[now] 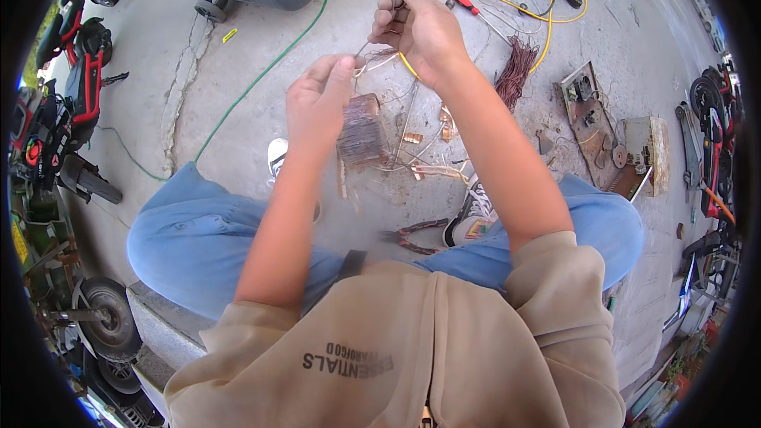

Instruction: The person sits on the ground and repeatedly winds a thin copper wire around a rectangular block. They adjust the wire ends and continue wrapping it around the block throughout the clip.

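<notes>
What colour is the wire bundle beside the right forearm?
The wire bundle is dark reddish-brown, as the head view shows.

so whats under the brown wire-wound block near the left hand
Grey concrete floor shows around the brown wire-wound block, and a narrow tan strip at its lower left corner. Anything directly beneath is hidden.

Wire (364, 48): thin, grey, raised above the floor; pinched at its lower end between thumb and fingers of the left hand (319, 97), inclined toward 1 o'clock to the right hand (426, 30). Grip at the upper end cannot be determined. Coil block (363, 128): squarish, dark brown-grey, streaked; on the floor, at 5 o'clock from the wire.
</notes>
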The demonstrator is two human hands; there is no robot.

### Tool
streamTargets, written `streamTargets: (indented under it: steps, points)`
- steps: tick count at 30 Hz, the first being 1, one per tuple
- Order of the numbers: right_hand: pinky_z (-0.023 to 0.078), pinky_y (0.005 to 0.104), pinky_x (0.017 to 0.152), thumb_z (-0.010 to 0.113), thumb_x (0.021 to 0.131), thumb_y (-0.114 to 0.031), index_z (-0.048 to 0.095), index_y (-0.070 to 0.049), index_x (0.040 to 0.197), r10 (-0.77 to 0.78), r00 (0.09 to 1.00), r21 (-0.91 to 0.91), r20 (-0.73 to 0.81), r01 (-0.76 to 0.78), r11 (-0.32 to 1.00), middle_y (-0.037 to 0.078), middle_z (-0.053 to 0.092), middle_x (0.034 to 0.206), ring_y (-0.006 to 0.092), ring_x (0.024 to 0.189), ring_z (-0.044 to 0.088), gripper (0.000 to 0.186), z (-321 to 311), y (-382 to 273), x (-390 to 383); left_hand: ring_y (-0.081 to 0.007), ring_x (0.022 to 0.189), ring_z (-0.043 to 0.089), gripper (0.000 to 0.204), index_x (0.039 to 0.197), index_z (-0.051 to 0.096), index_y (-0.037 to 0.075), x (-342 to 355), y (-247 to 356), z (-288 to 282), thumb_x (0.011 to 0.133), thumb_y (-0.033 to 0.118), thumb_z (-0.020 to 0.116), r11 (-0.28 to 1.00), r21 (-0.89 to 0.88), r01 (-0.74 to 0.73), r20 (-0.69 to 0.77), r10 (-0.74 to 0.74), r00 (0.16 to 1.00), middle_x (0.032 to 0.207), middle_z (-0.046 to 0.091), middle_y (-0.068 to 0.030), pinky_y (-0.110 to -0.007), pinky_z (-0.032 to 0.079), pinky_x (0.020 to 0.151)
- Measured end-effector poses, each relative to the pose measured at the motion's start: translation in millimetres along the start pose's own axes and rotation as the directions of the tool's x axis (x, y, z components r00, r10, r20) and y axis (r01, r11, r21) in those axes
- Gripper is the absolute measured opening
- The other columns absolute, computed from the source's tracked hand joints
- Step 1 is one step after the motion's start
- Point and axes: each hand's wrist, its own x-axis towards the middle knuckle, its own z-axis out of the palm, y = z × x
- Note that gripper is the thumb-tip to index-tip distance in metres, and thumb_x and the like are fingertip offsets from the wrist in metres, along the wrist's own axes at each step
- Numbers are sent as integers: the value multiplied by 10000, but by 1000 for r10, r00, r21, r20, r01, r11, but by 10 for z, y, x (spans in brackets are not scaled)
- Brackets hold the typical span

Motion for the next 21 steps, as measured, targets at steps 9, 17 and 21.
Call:
streamTargets:
  steps: [9,17,21]
  points:
    - [416,275,628,505,974,-324,465,-128,673,361,932,-615,-34,-304,727,32,556,695,140,614,474,361,-1615,-768,147,-7,504,304,186,829,582,94,64,92,-1332,928,240,641,891,-454,-8,-224,-105,969,584,366,90,-204,238,490]
    - [405,242,558,555,952,-380,551,-85,701,224,958,-916,-178,-245,317,5,534,656,106,577,486,388,-1722,-1654,-386,-54,553,326,283,812,630,49,98,605,-1406,872,319,692,964,226,137,81,-158,984,609,414,65,-232,295,531]
    - [420,231,546,566,944,-371,689,-47,807,359,922,-976,-145,-193,99,6,588,683,84,595,501,372,-1606,-1430,-408,-64,604,387,309,895,676,23,33,996,-1320,869,330,688,869,494,18,222,-146,964,612,446,37,-229,325,555]
